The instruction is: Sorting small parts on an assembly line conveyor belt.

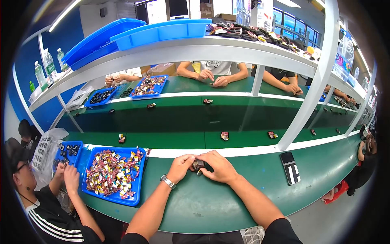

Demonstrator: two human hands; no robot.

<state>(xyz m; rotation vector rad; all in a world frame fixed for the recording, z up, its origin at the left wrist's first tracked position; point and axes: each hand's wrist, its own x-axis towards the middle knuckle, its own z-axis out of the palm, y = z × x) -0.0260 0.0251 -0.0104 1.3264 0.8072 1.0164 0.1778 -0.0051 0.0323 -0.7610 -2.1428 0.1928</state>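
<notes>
Both my hands meet over the green workbench near its far edge. My left hand, with a wristwatch on the wrist, and my right hand pinch a small dark part between their fingertips. Most of the part is hidden by my fingers. A blue tray heaped with small colourful pieces lies just left of my left forearm.
A dark phone lies on the bench to my right. A green conveyor belt carries several small parts. A person at my left works over another blue tray. People sit across the belt. Blue trays rest on the overhead shelf.
</notes>
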